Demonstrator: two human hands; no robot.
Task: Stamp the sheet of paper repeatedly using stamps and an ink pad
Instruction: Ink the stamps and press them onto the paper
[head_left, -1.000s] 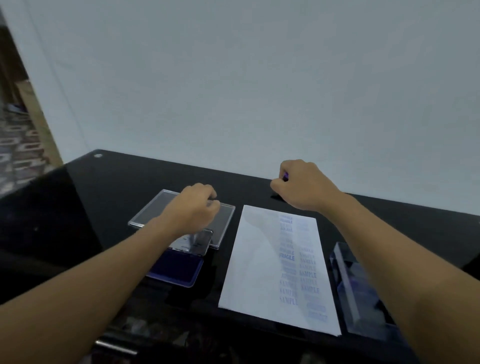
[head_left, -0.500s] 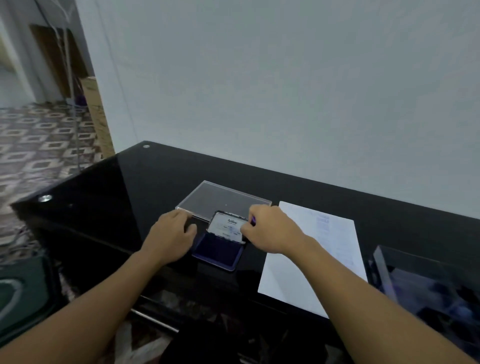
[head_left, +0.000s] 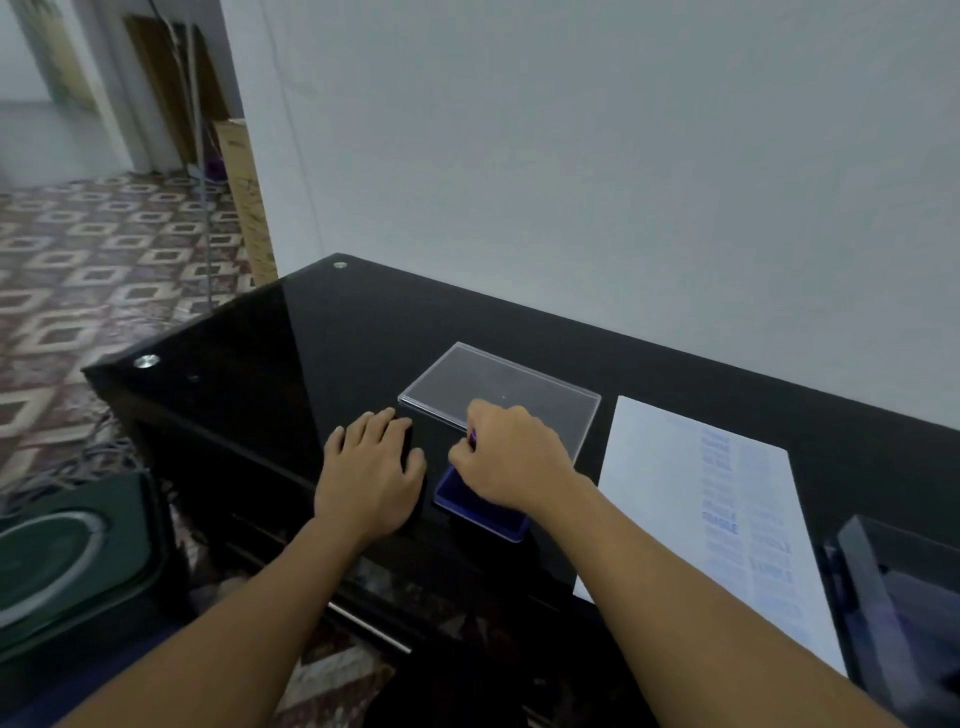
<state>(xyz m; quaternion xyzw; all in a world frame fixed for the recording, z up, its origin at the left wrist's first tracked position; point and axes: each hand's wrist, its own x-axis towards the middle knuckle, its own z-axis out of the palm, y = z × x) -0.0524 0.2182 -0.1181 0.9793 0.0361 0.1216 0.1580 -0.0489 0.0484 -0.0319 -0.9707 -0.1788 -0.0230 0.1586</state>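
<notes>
A blue ink pad lies open on the black glass table, partly under my right hand. That hand is curled around a small purple stamp and holds it down over the pad. My left hand rests flat with straight fingers on the table just left of the pad. The white sheet of paper lies to the right, with two columns of blue stamped words on it.
A clear plastic lid lies behind the ink pad. A dark transparent box stands at the right edge. The table's left corner drops to a patterned floor; a dark green object sits low left.
My right hand came from the top of the paper leftward onto the ink pad with the stamp. The left hand slid off the pad's lid onto the table beside it. The view turned left.
</notes>
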